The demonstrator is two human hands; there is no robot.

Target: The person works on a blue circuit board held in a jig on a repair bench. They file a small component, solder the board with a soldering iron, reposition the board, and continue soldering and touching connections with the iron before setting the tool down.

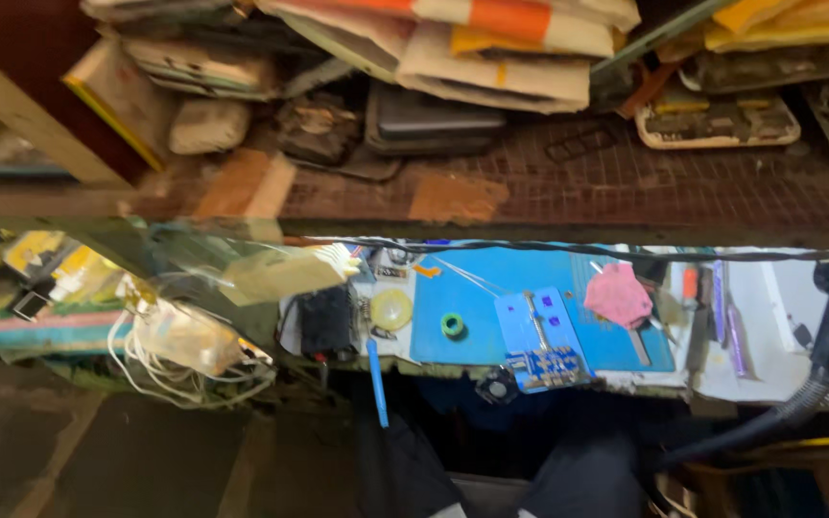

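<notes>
- Hands — neither the left nor the right hand shows anywhere in the head view, so whether they are apart, together or closed on something cannot be told. Only the person's dark-clothed knees [491,480] show at the bottom edge, below the bench.
- Blue work mat [477,288] — lies flat on the bench top, at the middle of the view.
- Blue holding fixture [541,341] — a rectangular blue plate with a metal bar down its middle, resting on the mat's near edge and overhanging it slightly.
- Green tape roll [452,325] — small ring lying on the mat, left of the fixture and apart from it.
- Pink cloth [618,294] — crumpled on the mat's right part, near the fixture.
- Yellow round disc [391,310] — just left of the mat, beside a black box [326,322].
- Blue stick tool [377,382] — hangs over the bench's near edge, below the disc.
- White cables [179,364] — tangled heap at the left, well apart from the mat.
- Black corrugated hose [822,374] — curves down at the right edge.
- Wooden shelf [578,187] — above the bench, loaded with stacked packets and trays; the picture is blurred here.
</notes>
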